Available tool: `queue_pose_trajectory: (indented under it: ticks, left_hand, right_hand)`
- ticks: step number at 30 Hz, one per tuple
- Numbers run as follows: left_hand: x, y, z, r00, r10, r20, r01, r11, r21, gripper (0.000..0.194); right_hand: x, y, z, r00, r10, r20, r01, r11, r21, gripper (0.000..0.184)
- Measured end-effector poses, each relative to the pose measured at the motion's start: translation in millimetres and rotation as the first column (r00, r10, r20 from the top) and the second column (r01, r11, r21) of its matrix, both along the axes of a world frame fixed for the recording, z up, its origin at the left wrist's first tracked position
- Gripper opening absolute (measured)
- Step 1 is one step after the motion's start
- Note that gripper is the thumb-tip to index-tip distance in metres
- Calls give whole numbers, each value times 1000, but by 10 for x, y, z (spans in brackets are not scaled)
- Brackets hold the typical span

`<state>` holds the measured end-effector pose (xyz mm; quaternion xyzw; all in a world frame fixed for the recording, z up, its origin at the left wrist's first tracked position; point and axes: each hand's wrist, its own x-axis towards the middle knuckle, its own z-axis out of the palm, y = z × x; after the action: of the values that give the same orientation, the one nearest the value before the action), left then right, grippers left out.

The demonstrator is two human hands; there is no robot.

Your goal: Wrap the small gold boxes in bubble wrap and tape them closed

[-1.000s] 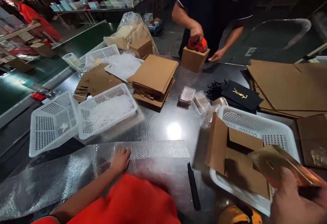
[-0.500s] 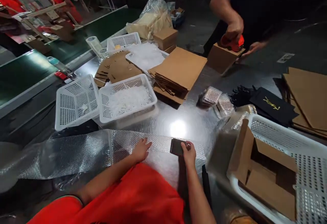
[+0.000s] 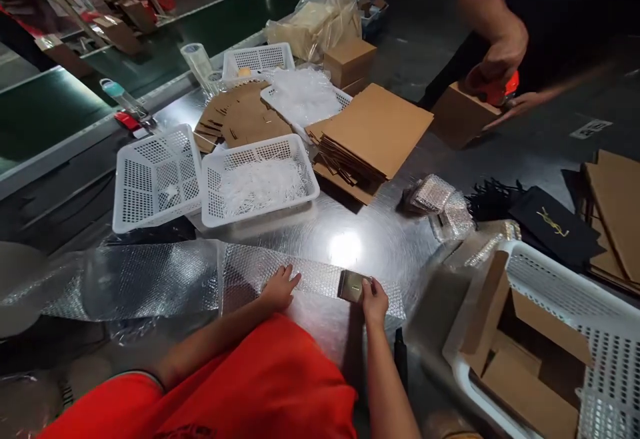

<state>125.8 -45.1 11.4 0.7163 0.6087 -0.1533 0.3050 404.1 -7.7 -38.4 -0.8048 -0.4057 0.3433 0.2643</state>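
Observation:
A long strip of bubble wrap (image 3: 195, 279) lies across the near side of the metal table. My left hand (image 3: 280, 288) rests on it with fingers spread, holding nothing. Near the strip's right end, my right hand (image 3: 375, 300) grips a small flat dark box (image 3: 351, 286) by its right side, thumb on top. The box catches the light and looks gold-grey, with small lettering on its face. It is over the bubble wrap; whether it touches the wrap I cannot tell. A black pen-like tool (image 3: 401, 357) lies right of my right forearm.
White baskets (image 3: 260, 215) stand at the left, one with shredded filler. Flat cardboard (image 3: 380, 129) is stacked behind. Bubble-wrapped packets (image 3: 437, 199), a black bag (image 3: 553, 225) and a basket holding an open carton (image 3: 530, 385) are at the right. A co-worker's hand (image 3: 505, 52) tapes a box.
The view has shifted, so the background sits lower and farther right. The small box's face has gone from dark to a gold-grey shine as it tilted. My left hand has barely moved.

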Motion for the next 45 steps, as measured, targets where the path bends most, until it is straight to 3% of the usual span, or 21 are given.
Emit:
queue_pose_trajectory:
  ticks: [6, 12, 16, 18, 20, 24, 29, 38, 42, 45]
  left_hand:
    - [10, 60, 109, 999, -23, -37, 21, 998, -62, 72]
    - [41, 127, 260, 997, -5, -70, -2, 995, -100, 69]
    - [143, 181, 306, 995, -21, -95, 15, 998, -58, 49]
    - [270, 214, 285, 998, -46, -31, 45, 999, -30, 43]
    - [459, 255, 245, 993, -88, 76, 90, 996, -19, 50]
    - [942, 389, 186, 957, -178, 227, 186, 982, -16, 74]
    - [1359, 600, 174, 957, -230, 176, 235, 972, -10, 91]
    - [1322, 616, 0, 953, -159, 257, 177, 983, -50, 84]
    - [1318, 618, -41, 952, -103, 287, 126, 990, -64, 86]
    - [1299, 620, -59, 954, -73, 291, 97, 993, -67, 87]
  right_hand:
    - [-34, -14, 9, 996, 39, 80, -38, 999, -18, 63]
    - [-142, -52, 103, 980, 3, 201, 5, 999, -40, 60]
    - [85, -89, 225, 934, -52, 354, 81, 994, -67, 53]
    - [273, -95, 257, 901, -68, 428, 135, 982, -129, 54]
    - [449, -85, 259, 892, -55, 449, 151, 972, -182, 55]
    - [675, -25, 219, 914, 32, 404, 77, 965, -249, 49]
    - [797, 36, 189, 938, 119, 327, -21, 957, -289, 22]
    - [857, 54, 168, 966, 89, 244, -45, 982, -182, 15]
    - [864, 33, 262, 978, 97, 183, -75, 989, -124, 19]
    - [663, -18, 369, 979, 185, 89, -179, 981, -69, 23]
